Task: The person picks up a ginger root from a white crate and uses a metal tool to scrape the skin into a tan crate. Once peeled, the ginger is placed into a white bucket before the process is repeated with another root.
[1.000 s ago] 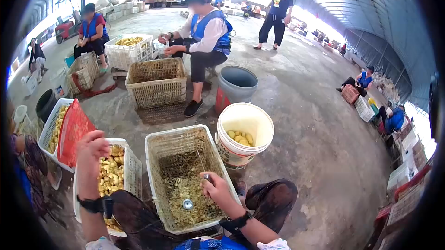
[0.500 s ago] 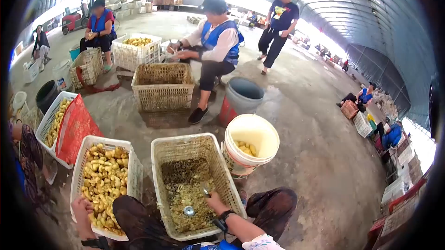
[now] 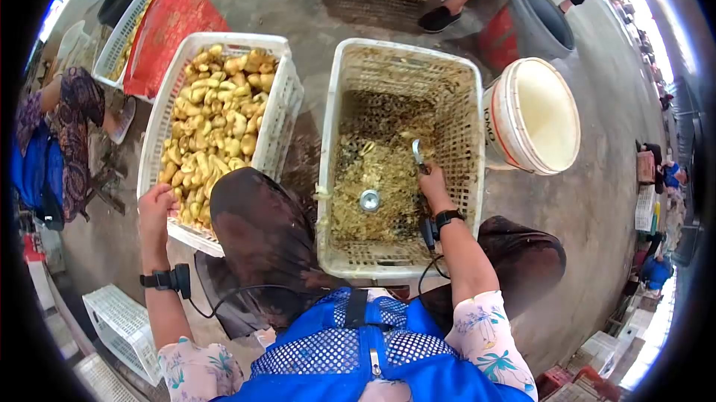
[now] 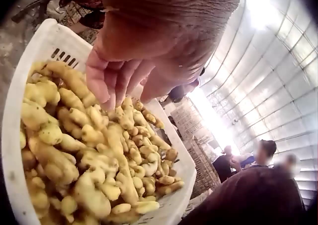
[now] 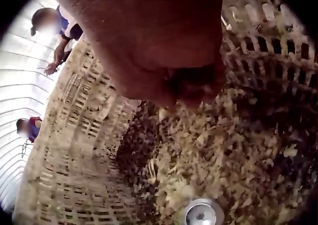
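Note:
Ginger pieces (image 3: 216,118) fill a white crate (image 3: 168,96) at the left. My left hand (image 3: 156,212) is over the crate's near left edge; in the left wrist view the hand (image 4: 144,51) hangs with bent, loose fingers just above the ginger (image 4: 89,155), no piece visible in them. My right hand (image 3: 435,186) grips a small tool with a curved metal end (image 3: 417,152), above the peelings (image 3: 380,178) in a dirty white crate (image 3: 327,148). The right wrist view shows the hand (image 5: 169,61) with curled fingers, the tool hidden. A round metal object (image 3: 369,201) lies on the peelings.
A white bucket (image 3: 552,122) stands right of the peelings crate, a grey and red bin (image 3: 522,33) behind it. A red sack (image 3: 168,33) leans on another crate at the upper left. People's legs show at the top and far left.
The head view has tilted down. My left hand, raised a second ago, has lowered to the ginger crate. My right hand still holds the tool over the peelings.

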### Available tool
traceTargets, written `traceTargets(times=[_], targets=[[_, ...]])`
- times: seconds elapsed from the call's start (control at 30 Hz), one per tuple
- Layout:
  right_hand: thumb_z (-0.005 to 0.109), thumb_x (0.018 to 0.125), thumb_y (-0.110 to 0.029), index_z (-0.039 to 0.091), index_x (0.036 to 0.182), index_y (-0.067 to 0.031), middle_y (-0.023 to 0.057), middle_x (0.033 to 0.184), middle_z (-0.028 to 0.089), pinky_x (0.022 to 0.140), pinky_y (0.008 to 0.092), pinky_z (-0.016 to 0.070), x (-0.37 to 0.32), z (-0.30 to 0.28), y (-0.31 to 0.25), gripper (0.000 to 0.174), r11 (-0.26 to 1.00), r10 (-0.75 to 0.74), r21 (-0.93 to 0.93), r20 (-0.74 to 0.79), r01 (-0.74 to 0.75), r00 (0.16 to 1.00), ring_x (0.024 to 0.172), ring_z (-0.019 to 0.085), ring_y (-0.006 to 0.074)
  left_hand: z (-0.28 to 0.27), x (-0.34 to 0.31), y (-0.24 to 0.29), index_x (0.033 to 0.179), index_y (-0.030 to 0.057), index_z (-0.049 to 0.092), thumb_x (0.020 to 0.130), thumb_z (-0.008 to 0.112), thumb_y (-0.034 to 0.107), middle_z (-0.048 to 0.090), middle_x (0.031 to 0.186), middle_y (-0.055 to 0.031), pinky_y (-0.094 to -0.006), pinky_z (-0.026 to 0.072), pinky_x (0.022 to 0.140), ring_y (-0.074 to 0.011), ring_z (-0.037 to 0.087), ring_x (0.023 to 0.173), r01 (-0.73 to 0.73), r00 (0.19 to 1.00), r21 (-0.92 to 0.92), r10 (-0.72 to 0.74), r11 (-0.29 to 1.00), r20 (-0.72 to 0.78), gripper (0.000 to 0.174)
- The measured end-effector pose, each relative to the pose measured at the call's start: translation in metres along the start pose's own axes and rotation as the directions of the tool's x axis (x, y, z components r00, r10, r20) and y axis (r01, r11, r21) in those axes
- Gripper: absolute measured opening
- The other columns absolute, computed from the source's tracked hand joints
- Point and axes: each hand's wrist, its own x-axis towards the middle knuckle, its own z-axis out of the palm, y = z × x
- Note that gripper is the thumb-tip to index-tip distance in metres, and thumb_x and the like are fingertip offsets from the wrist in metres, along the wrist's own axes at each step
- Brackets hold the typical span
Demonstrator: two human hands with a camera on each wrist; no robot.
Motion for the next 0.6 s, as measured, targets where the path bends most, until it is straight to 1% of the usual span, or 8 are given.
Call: traceTargets(times=[0.07,0.2,0.3,0.33,0.4,0.43,0.5,0.6], targets=[[0.062,0.094,-0.003,0.056,0.135,0.0038,0.0072,0.084,0.059,0.062,0.0405,0.0411,-0.004,0.004,-0.001,0.042,0.997,-0.032,-0.070,-0.026,0.030,0.999,0.071,0.055,0.0211,0.009,-0.001,0.007,0.106,-0.0029,0.068,0.090,0.061,0.007,0.066,0.081,-0.0038,-0.0211,0.0475,0.056,-0.0095,0.062,0.063,-0.007,1.000,0.036,0.007,0.999,0.003,0.020],[0.068,0.088,-0.013,0.066,0.119,-0.0001,0.0200,0.098,0.070,0.078,0.0469,0.0504,0.013,0.033,0.035,0.033,0.982,-0.185,-0.001,-0.119,0.187,0.975,0.089,0.067,0.0352,0.019,-0.001,0.005,0.104,-0.0026,0.068,0.091,0.061,0.007,0.066,0.080,-0.0035,-0.0210,0.0461,0.055,-0.0091,0.062,0.063,-0.011,1.000,0.051,0.011,0.999,0.005,0.018],[0.069,0.088,-0.007,0.062,0.121,0.0013,0.0065,0.089,0.059,0.074,0.0359,0.0457,0.007,0.027,0.021,0.035,0.992,0.049,-0.114,-0.011,-0.049,0.999,0.078,0.054,0.0197,0.027,0.008,-0.006,0.103,-0.0035,0.068,0.090,0.061,0.007,0.066,0.080,-0.0043,-0.0226,0.0465,0.056,-0.0097,0.062,0.064,0.018,0.999,0.064,-0.021,0.998,0.045,0.018],[0.070,0.085,-0.007,0.064,0.114,0.0020,0.0074,0.090,0.062,0.076,0.0348,0.0475,0.005,0.030,0.014,0.031,0.998,0.065,-0.024,-0.055,-0.066,0.996,0.082,0.059,0.0203,0.029,0.010,-0.008,0.103,-0.0039,0.069,0.090,0.062,0.007,0.066,0.080,-0.0047,-0.0231,0.0469,0.056,-0.0101,0.062,0.064,0.026,0.998,0.068,-0.030,0.997,0.057,0.019],[0.071,0.084,-0.008,0.065,0.113,0.0013,0.0072,0.088,0.061,0.077,0.0350,0.0481,-0.006,0.027,-0.010,0.031,0.997,-0.051,0.047,-0.081,0.055,0.995,0.083,0.060,0.0200,0.034,0.014,-0.010,0.104,-0.0056,0.069,0.088,0.062,0.007,0.067,0.080,-0.0059,-0.0243,0.0486,0.056,-0.0115,0.062,0.063,-0.085,0.996,0.160,0.079,0.983,0.039,0.022],[0.072,0.084,-0.008,0.065,0.112,0.0009,0.0071,0.087,0.060,0.077,0.0351,0.0483,-0.007,0.020,-0.026,0.031,0.989,-0.116,0.076,-0.113,0.125,0.987,0.084,0.061,0.0199,0.038,0.017,-0.007,0.107,-0.0065,0.068,0.087,0.060,0.006,0.066,0.079,-0.0063,-0.0244,0.0488,0.055,-0.0116,0.062,0.062,-0.019,1.000,0.153,0.018,0.988,0.012,0.025],[0.072,0.085,-0.007,0.066,0.115,-0.0016,0.0121,0.092,0.061,0.082,0.0393,0.0500,-0.005,0.002,-0.056,0.031,0.914,-0.377,0.042,-0.273,0.403,0.885,0.090,0.063,0.0283,0.041,0.021,-0.007,0.108,-0.0064,0.068,0.086,0.060,0.005,0.066,0.079,-0.0060,-0.0243,0.0486,0.054,-0.0111,0.062,0.062,0.030,0.999,0.097,-0.033,0.995,0.032,0.025],[0.070,0.086,-0.004,0.065,0.118,-0.0033,0.0179,0.103,0.063,0.087,0.0443,0.0506,-0.022,-0.061,-0.129,0.033,0.748,-0.653,-0.214,-0.407,0.628,0.638,0.098,0.063,0.0379,0.045,0.031,-0.015,0.108,-0.0061,0.068,0.087,0.059,0.004,0.066,0.080,-0.0057,-0.0230,0.0474,0.052,-0.0104,0.062,0.061,0.033,0.999,0.049,-0.035,0.998,0.040,0.026]])
